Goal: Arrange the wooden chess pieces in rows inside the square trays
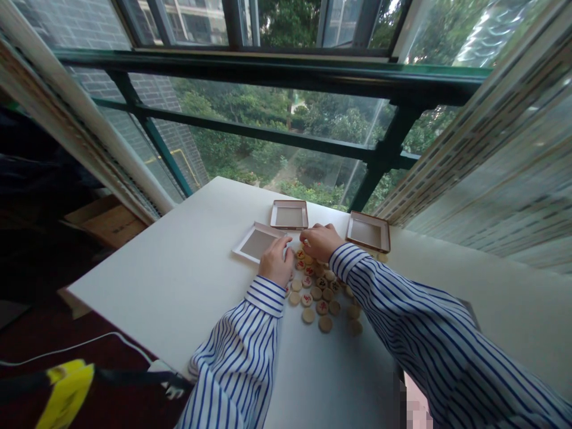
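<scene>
Several round wooden game pieces (318, 293) with red or dark characters lie in a loose pile on the white table (179, 280). My left hand (277, 261) rests at the pile's left edge, fingers curled, beside a shallow tray (258, 243). My right hand (320, 240) is over the pile's far end with fingers bent down onto the pieces; what they pinch is hidden. Both arms wear blue-and-white striped sleeves.
Two more shallow square trays stand at the table's far edge, one in the middle (289, 214) and one on the right (369, 231). A large window with a dark green frame (268, 68) rises behind. A cardboard box (107, 221) sits left of the table.
</scene>
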`<state>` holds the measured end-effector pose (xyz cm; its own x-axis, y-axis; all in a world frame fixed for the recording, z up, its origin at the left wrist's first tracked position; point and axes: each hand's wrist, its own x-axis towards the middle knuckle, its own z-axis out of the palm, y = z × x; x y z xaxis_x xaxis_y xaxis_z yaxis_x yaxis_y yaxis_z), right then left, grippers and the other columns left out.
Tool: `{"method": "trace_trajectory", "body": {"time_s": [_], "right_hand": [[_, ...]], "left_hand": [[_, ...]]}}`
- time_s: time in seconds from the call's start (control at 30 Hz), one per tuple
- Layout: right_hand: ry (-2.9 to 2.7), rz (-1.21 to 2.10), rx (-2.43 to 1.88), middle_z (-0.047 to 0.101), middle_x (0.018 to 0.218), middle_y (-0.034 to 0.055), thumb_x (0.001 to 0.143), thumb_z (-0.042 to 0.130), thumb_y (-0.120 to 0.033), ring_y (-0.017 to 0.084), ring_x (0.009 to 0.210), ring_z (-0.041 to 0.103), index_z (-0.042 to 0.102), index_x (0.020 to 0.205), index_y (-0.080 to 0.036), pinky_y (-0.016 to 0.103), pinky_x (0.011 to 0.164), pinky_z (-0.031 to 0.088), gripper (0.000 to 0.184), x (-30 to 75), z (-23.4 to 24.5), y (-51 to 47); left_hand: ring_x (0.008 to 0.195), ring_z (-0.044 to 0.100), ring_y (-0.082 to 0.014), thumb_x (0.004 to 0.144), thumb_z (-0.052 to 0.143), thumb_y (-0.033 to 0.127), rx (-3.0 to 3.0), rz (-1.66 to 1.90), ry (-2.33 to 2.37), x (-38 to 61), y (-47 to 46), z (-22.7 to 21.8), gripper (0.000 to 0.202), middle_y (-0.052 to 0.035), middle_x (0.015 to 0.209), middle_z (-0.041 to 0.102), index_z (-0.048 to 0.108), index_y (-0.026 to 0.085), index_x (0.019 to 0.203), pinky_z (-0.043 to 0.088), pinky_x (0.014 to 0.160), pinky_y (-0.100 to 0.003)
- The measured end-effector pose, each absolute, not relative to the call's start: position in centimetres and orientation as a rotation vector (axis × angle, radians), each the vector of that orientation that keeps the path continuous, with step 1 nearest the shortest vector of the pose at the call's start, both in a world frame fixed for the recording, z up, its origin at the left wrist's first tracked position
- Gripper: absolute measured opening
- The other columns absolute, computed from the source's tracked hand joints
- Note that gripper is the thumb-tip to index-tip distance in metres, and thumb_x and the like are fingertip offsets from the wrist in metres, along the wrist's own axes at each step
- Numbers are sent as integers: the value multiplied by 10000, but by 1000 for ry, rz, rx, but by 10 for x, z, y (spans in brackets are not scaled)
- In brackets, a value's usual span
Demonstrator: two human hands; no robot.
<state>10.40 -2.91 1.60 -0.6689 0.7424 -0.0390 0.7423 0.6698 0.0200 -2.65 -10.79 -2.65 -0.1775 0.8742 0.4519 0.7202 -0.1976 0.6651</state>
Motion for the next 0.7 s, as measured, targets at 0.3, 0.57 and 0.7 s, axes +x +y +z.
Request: {"method": "trace_trajectory", "body": {"time_s": [0.3,0.57,0.7], "right_hand": [[2791,-2,1264,646,953,72,735,481,-302,235,936,514,582,896,-221,390,769,308,206,102,14,-28],[2808,-9,1303,648,947,83,764,459,-311,235,934,531,559,949,-214,380,772,311,232,101,21,-32],[2845,-6,1344,644,961,82,807,402,-318,220,900,558,516,1012,-203,357,769,316,261,106,30,-36]], "left_hand": [[848,578,-166,771,442,122,1850,1359,1866,-26,-109,-25,238,-81,931,610,563,146,975,485,776,-305],[835,580,-160,781,431,138,1794,1400,1855,-28,-111,-20,236,-83,930,612,567,148,973,495,743,-288],[810,591,-153,778,445,152,1710,1416,1851,-27,-113,-17,233,-85,926,620,572,144,973,503,710,-274]]}}
